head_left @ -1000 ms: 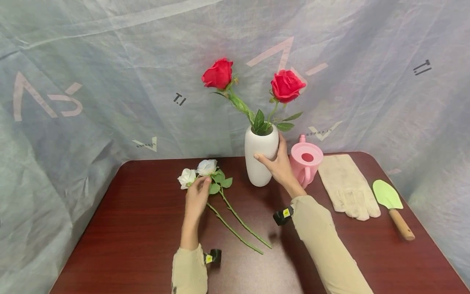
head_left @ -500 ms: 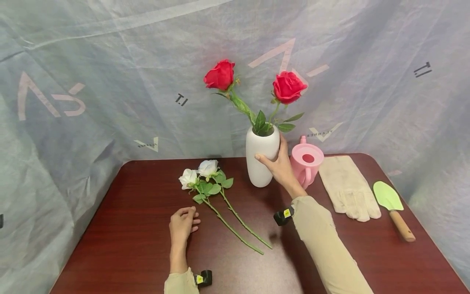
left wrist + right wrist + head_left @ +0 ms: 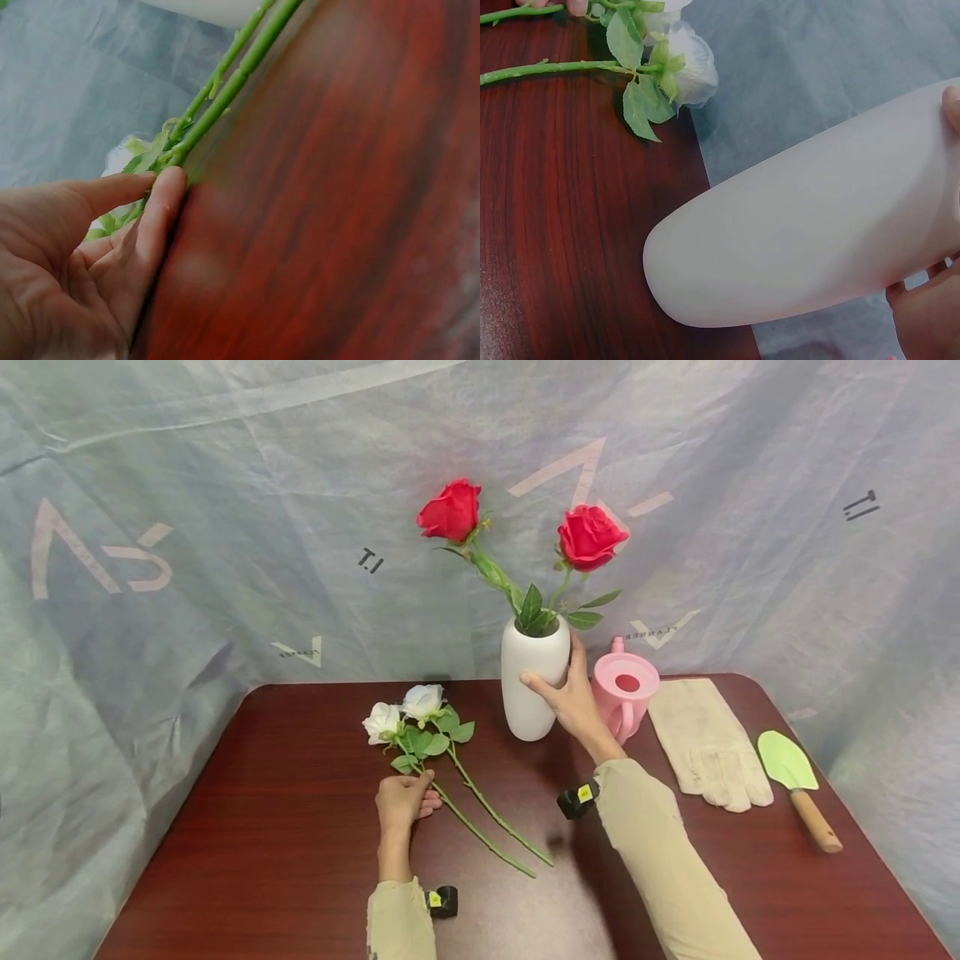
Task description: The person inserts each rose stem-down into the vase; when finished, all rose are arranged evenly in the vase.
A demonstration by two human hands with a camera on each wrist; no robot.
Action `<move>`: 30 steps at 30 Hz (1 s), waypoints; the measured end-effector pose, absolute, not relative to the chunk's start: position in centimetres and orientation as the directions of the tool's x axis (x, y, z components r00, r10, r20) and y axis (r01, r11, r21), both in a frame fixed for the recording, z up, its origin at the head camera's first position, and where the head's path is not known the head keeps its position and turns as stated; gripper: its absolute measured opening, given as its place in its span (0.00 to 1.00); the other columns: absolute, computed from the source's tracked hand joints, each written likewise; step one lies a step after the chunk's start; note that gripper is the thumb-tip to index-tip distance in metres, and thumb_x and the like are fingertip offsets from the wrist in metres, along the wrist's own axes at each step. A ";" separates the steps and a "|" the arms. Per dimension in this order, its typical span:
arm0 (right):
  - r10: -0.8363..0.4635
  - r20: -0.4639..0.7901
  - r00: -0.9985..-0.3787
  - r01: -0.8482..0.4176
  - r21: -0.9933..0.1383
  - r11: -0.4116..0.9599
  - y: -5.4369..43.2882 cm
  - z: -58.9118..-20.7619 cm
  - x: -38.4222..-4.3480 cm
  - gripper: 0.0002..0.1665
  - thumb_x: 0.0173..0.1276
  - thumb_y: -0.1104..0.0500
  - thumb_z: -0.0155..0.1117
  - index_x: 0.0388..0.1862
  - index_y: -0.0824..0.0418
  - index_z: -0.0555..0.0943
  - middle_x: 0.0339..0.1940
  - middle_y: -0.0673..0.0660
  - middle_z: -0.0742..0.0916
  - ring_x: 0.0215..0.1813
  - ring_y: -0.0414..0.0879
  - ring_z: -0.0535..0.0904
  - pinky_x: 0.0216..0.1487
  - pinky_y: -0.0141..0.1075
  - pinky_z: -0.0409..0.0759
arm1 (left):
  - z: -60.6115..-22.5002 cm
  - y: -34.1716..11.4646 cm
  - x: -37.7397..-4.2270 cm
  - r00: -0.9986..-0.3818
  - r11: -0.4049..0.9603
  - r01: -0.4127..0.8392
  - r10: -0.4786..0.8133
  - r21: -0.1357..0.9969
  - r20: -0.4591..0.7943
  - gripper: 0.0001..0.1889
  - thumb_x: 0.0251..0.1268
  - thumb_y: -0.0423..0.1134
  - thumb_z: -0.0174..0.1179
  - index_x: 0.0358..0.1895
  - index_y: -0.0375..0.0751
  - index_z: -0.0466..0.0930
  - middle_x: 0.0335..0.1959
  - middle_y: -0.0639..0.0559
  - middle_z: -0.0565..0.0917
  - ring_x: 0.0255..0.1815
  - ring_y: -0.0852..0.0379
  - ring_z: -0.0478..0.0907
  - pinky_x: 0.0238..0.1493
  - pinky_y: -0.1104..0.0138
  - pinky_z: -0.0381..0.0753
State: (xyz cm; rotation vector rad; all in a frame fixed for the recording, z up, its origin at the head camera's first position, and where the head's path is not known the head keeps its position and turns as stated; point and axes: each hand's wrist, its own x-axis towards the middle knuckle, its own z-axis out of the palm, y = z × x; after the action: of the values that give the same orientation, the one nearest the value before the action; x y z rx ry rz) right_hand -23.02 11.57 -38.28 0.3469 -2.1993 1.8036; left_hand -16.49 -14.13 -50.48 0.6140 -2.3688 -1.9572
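Well, the left hand [image 3: 402,802] pinches one white rose [image 3: 383,723] of two, the right hand [image 3: 576,700] holding one vase [image 3: 522,703].

In front of me, dark red-brown wood-grain table [image 3: 262,827], far corners rounded. Beyond far edge and past both side edges I see wrinkled grey cloth [image 3: 225,485], printed with pale pink shapes [image 3: 82,550], black letters [image 3: 371,561]. Soft glare [image 3: 517,914] toward near edge, middle.
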 end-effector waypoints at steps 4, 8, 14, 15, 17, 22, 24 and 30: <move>-0.010 0.363 -0.932 -0.357 -0.913 0.196 11.5 -38.3 -23.1 0.56 0.57 0.62 0.70 0.74 0.60 0.43 0.71 0.61 0.57 0.66 0.55 0.59 0.65 0.51 0.61 | -50.7 -14.3 -16.6 -0.925 0.104 -0.277 -0.297 0.955 -0.236 0.14 0.63 0.38 0.60 0.37 0.25 0.81 0.18 0.41 0.83 0.16 0.55 0.82 0.18 0.69 0.81; -0.011 0.361 -0.932 -0.357 -0.915 0.191 11.4 -38.5 -23.1 0.56 0.57 0.63 0.70 0.74 0.61 0.43 0.71 0.61 0.57 0.66 0.55 0.59 0.65 0.51 0.60 | -51.0 -14.5 -16.6 -0.933 0.072 -0.268 -0.269 0.961 -0.240 0.13 0.64 0.36 0.58 0.38 0.25 0.80 0.20 0.42 0.83 0.18 0.55 0.82 0.19 0.69 0.81; -0.008 0.364 -0.931 -0.359 -0.914 0.190 11.4 -38.6 -23.1 0.56 0.57 0.64 0.70 0.74 0.61 0.43 0.70 0.62 0.57 0.66 0.55 0.59 0.65 0.51 0.60 | -51.0 -15.2 -16.0 -0.929 0.032 -0.256 -0.284 0.966 -0.237 0.13 0.65 0.38 0.58 0.41 0.27 0.81 0.23 0.43 0.83 0.21 0.55 0.82 0.22 0.68 0.82; -0.008 0.364 -0.931 -0.359 -0.914 0.189 11.4 -38.6 -23.1 0.56 0.57 0.64 0.70 0.74 0.61 0.44 0.70 0.62 0.57 0.66 0.56 0.59 0.65 0.51 0.60 | -50.9 -15.4 -15.9 -0.926 0.022 -0.252 -0.294 0.967 -0.235 0.14 0.65 0.38 0.58 0.42 0.27 0.80 0.23 0.43 0.83 0.21 0.55 0.82 0.22 0.68 0.82; -0.002 0.363 -0.932 -0.357 -0.916 0.181 11.4 -38.5 -23.1 0.56 0.56 0.64 0.70 0.74 0.61 0.44 0.70 0.62 0.57 0.66 0.56 0.60 0.65 0.51 0.61 | -50.8 -15.9 -15.7 -0.923 -0.007 -0.238 -0.310 0.971 -0.229 0.14 0.65 0.38 0.58 0.43 0.26 0.79 0.24 0.42 0.83 0.21 0.56 0.82 0.22 0.68 0.82; 0.011 0.364 -0.931 -0.357 -0.920 0.163 11.5 -38.5 -23.2 0.56 0.56 0.65 0.70 0.74 0.61 0.44 0.71 0.61 0.57 0.66 0.54 0.60 0.65 0.49 0.60 | -50.4 -17.1 -15.4 -0.920 -0.078 -0.188 -0.336 0.979 -0.203 0.16 0.65 0.36 0.58 0.44 0.21 0.76 0.22 0.44 0.82 0.20 0.57 0.81 0.21 0.68 0.82; 0.010 0.366 -0.931 -0.359 -0.919 0.163 11.5 -38.5 -23.2 0.56 0.56 0.65 0.70 0.74 0.61 0.44 0.71 0.61 0.57 0.66 0.54 0.60 0.65 0.49 0.60 | -50.2 -17.5 -15.4 -0.917 -0.106 -0.170 -0.348 0.980 -0.197 0.17 0.64 0.37 0.59 0.44 0.21 0.76 0.22 0.45 0.82 0.20 0.58 0.81 0.22 0.68 0.82; 0.000 0.364 -0.931 -0.360 -0.922 0.145 11.5 -38.5 -23.2 0.56 0.56 0.66 0.70 0.74 0.61 0.43 0.71 0.60 0.56 0.66 0.54 0.59 0.65 0.49 0.60 | -49.6 -18.4 -15.2 -0.883 -0.264 -0.138 -0.404 0.955 -0.239 0.18 0.62 0.41 0.62 0.43 0.26 0.77 0.23 0.51 0.81 0.24 0.60 0.80 0.25 0.69 0.82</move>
State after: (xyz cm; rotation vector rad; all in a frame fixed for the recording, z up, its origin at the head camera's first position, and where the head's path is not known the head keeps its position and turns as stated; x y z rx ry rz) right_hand -23.21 11.53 -38.49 0.3493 -2.1477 1.8564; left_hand -15.19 -18.36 -49.58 0.6720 -1.7883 -2.2706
